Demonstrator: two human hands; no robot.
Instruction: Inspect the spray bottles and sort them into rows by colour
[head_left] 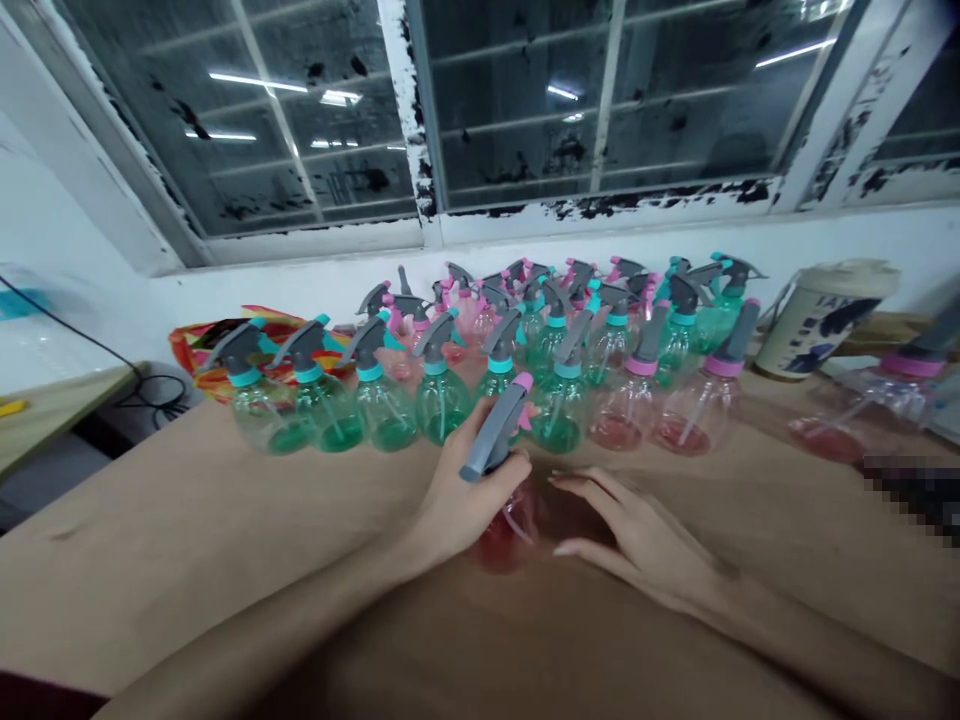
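Note:
My left hand is wrapped round the neck of a pink spray bottle, which stands on the brown tabletop in front of me. Its grey trigger head with a pink nozzle rises above my fingers, and the collar is hidden by them. To the right of the bottle, my right hand hovers with fingers and thumb apart, holding nothing. Just beyond my hands runs a row of spray bottles: green ones with teal collars on the left, pink ones with pink collars on the right.
Behind the front row stand several more spray bottles near the wall. A patterned cup and another pink spray bottle are at the right. A red-yellow bag lies at the back left. Dark cables hang beyond the table's left edge.

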